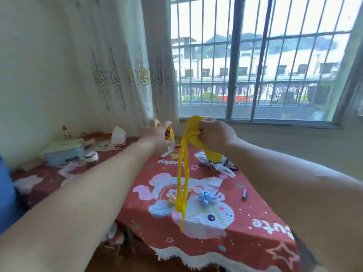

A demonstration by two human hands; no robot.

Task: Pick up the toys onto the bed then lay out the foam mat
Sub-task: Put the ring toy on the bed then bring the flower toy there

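My right hand (214, 134) grips a yellow soft toy (193, 132) above the far side of the bed (255, 213), and its long yellow straps (181, 185) hang down over the red cartoon blanket. My left hand (157, 136) is closed on a small yellow toy (169, 132), mostly hidden by my fingers. A small blue toy (205, 197) and a small orange-and-white toy (172, 198) lie on the blanket below the straps. A little purple piece (244, 193) lies to the right. No foam mat is in view.
A pale green and blue box (64, 152), a white round item (91, 156) and a white face mask (117, 137) lie at the bed's left rear. A black-and-white cloth (222, 165) lies under my right hand. Behind are a curtain (117, 75) and a barred window (255, 65).
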